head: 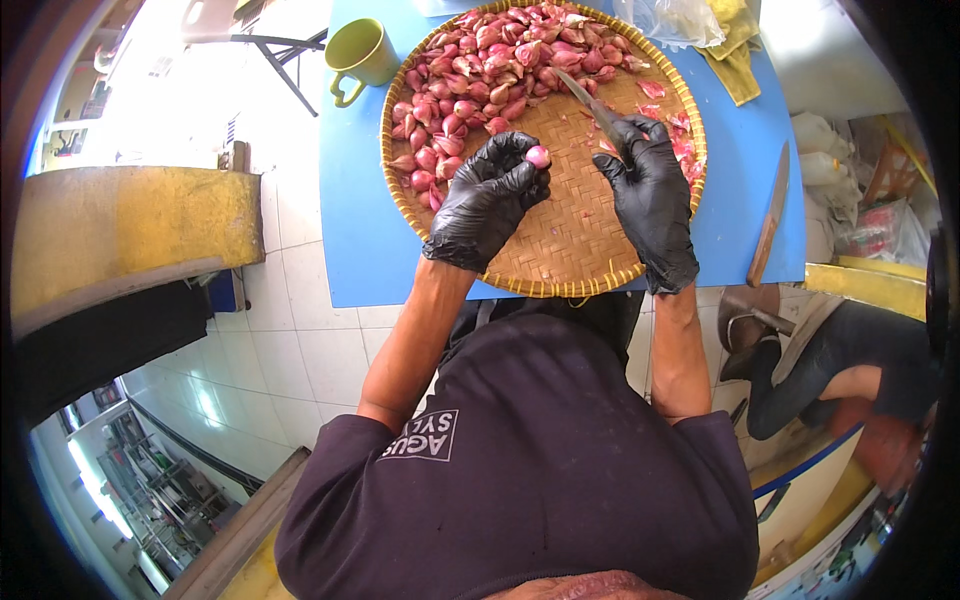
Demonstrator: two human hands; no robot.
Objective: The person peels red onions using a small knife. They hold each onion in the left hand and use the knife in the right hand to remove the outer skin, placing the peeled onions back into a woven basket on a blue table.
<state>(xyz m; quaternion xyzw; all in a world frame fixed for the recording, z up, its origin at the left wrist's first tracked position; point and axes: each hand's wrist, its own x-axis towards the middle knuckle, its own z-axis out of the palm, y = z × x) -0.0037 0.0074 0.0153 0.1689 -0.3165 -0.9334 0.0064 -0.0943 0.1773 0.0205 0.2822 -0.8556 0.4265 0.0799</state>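
Note:
My left hand [491, 199], in a black glove, pinches a smooth pinkish-purple shallot [538, 156] between thumb and fingers. In my right hand [651, 195], gloved the same way, is a small knife [598, 112] with its blade slanting up to the left, apart from the shallot. Both hands are over a round woven bamboo tray [574, 225] with a yellow-bound rim. A heap of red, unpeeled shallots [480, 71] fills the tray's far and left parts. Loose papery skins [684, 146] lie along its right side, partly hidden by my right hand.
On the blue table [360, 225] stand a green mug [362, 56] at left and a wooden-handled knife [770, 217] at right. A clear plastic bag [667, 21] and a yellow-green cloth [735, 52] lie at the back right. Another person's leg [817, 360] shows at lower right.

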